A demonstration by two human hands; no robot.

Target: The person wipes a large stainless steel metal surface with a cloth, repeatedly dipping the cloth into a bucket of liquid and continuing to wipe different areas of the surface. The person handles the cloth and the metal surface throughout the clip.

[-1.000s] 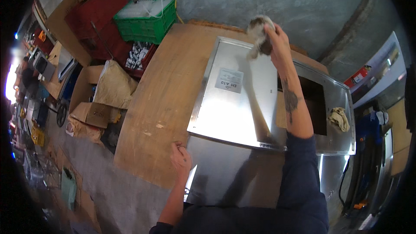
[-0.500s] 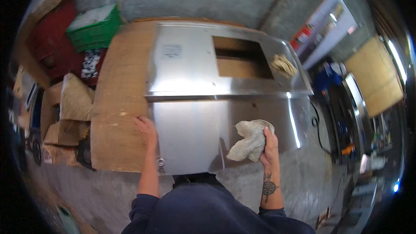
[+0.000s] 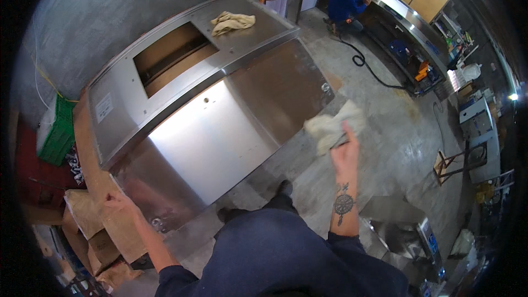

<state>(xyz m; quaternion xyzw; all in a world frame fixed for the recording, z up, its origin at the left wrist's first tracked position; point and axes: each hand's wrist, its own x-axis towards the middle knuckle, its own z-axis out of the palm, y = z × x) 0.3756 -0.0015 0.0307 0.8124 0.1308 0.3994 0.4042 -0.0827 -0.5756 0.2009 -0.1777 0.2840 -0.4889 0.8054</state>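
Observation:
My right hand grips a pale, crumpled rag, slightly blurred, beyond the right end of a shiny metal sheet. My left hand is near the sheet's left corner, over a brown board; its fingers look apart and hold nothing. Along the sheet's far side stands a raised metal panel with a rectangular cutout. A second, yellowish rag lies bunched on that panel, right of the cutout. Small round metal fittings sit at the sheet's two near corners.
A co-worker in blue crouches at the far right beside a long metal piece. A black hose curves over the concrete floor. Left stand a green crate and cardboard boxes. A metal box-like piece is at lower right.
My view has turned to the right. The right hand has carried the rag off the metal sheet, out past its right end. The left hand stays near the sheet's left edge.

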